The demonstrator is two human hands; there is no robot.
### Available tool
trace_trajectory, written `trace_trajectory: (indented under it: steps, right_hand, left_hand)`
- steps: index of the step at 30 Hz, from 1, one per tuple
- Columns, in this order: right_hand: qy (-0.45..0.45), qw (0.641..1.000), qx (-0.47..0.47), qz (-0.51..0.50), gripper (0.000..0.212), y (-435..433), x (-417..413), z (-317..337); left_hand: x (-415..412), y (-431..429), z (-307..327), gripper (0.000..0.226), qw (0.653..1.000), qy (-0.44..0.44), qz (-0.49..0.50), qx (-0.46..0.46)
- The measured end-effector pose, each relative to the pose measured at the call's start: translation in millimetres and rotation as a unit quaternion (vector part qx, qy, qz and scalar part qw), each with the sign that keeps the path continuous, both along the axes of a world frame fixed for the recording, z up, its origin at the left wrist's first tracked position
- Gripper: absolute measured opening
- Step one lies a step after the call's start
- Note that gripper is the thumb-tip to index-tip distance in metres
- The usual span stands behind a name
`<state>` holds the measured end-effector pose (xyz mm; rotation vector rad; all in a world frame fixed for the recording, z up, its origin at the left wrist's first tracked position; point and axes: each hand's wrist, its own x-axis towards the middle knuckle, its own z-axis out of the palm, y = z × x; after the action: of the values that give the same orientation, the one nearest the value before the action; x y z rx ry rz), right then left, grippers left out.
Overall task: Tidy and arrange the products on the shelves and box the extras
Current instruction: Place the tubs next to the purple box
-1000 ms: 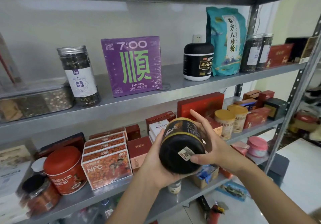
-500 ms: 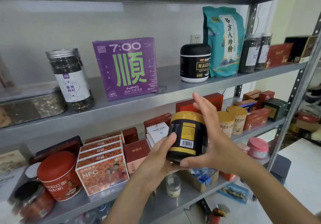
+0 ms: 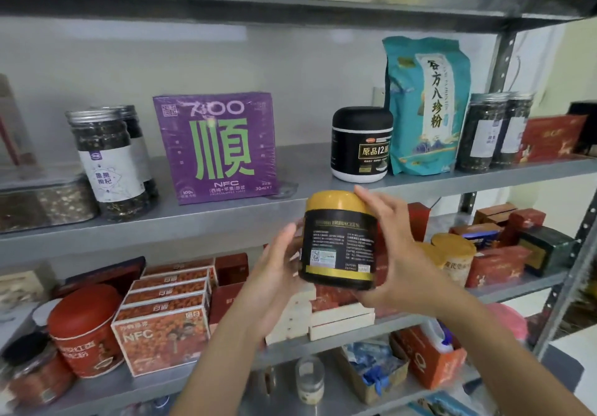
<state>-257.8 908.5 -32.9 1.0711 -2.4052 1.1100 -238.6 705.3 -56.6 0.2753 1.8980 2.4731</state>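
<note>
Gold-lidded jar (image 3: 338, 241) was upright in air, near side of middle shelf (image 3: 303, 170), just below its front edge. Right hand (image 3: 399, 251) wrapped jar's right side, thumb under base; left hand (image 3: 274, 273) pressed its left side, fingers straight. We judged jar rigid, moderately heavy, with smooth, slippery wall, so support base, not lid. Grey metal shelf showed gap between purple box (image 3: 216, 147) and black jar (image 3: 360, 144).

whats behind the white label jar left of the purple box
A second jar stands close behind the front jar; only its lid and right side show. Its label is mostly covered.
</note>
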Motion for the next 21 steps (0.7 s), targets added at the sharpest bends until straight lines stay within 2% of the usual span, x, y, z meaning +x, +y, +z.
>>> trace_trajectory:
  steps: [2,4,7,9,12,15,17,18,19,21]
  right_hand:
    - [0.051,0.998,0.024,-0.002,0.130,-1.2,-5.0,5.2]
    - [0.068,0.997,0.001,0.026,0.128,-0.2,-12.0,10.5]
    - [0.014,0.995,-0.051,0.085,0.134,6.4,-25.0,18.6]
    - [-0.026,0.992,-0.045,0.115,0.138,10.3,-34.0,21.6]
    - [-0.045,0.989,-0.023,0.139,0.136,9.4,-40.8,25.6]
    - [0.044,0.993,-0.034,0.105,0.125,5.2,-45.2,29.2]
    - [0.119,0.990,-0.033,0.066,0.122,2.0,-48.2,32.5]
    - [0.161,0.986,-0.022,0.044,0.122,-0.2,-51.1,34.6]
    - [0.205,0.979,-0.010,0.020,0.121,-2.8,-55.4,36.9]
    - [0.273,0.962,0.003,-0.020,0.118,-8.8,-65.2,41.9]
  left_hand:
    - [-1.8,8.4,10.9,0.071,0.995,0.032,0.013,-0.089]
    - [-7.2,16.4,16.5,0.078,0.994,0.036,0.026,-0.102]
    - [-13.0,19.8,17.8,0.080,0.998,0.027,-0.035,0.036]
    - [-14.7,17.6,15.5,0.082,0.990,0.018,-0.084,0.116]
    - [-17.3,17.1,13.7,0.071,0.977,0.017,-0.140,0.160]
    - [-22.7,15.6,17.9,0.058,0.993,0.027,-0.057,0.103]
    - [-25.8,14.2,22.4,0.052,0.994,0.081,0.061,-0.029]
    - [-28.2,13.4,22.1,0.048,0.976,0.119,0.140,-0.116]
    - [-31.8,11.0,19.6,0.046,0.937,0.162,0.231,-0.208]
    - [-41.2,2.0,11.1,0.048,0.798,0.226,0.379,-0.411]
